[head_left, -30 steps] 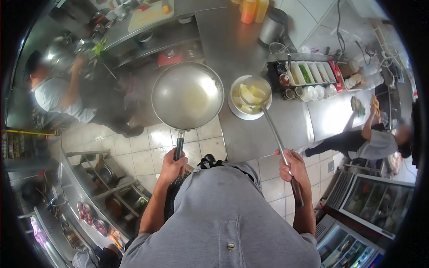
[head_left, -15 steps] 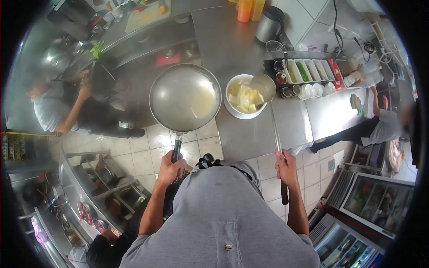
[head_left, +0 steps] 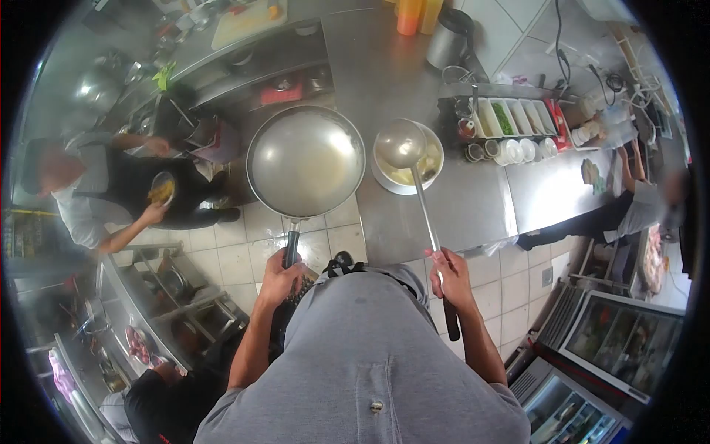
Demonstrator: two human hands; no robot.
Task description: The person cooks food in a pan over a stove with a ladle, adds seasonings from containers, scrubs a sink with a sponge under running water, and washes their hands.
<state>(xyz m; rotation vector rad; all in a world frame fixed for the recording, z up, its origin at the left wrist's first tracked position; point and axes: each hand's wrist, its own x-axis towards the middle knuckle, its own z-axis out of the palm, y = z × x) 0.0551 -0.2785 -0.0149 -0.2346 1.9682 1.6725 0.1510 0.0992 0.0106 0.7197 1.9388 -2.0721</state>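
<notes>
And the right hand (head_left: pixel 450 280), wrapped round the ladle (head_left: pixel 401 143), swings leftward over the white bowl (head_left: pixel 399 189) ahead, nearer the pan (head_left: pixel 305 163) (left hand (head_left: pixel 279 279) gripping its handle)!

A pan (head_left: pixel 306 163) is held by its handle (head_left: pixel 292 248) in the left hand (head_left: pixel 278 280), just left of the white bowl (head_left: pixel 405 189). A ladle (head_left: pixel 401 145) is gripped in the right hand (head_left: pixel 450 277), its round end over the bowl. Tubs (head_left: pixel 519 117) are lined up right of the bowl; a jug (head_left: pixel 448 43) is seen beyond it.
</notes>
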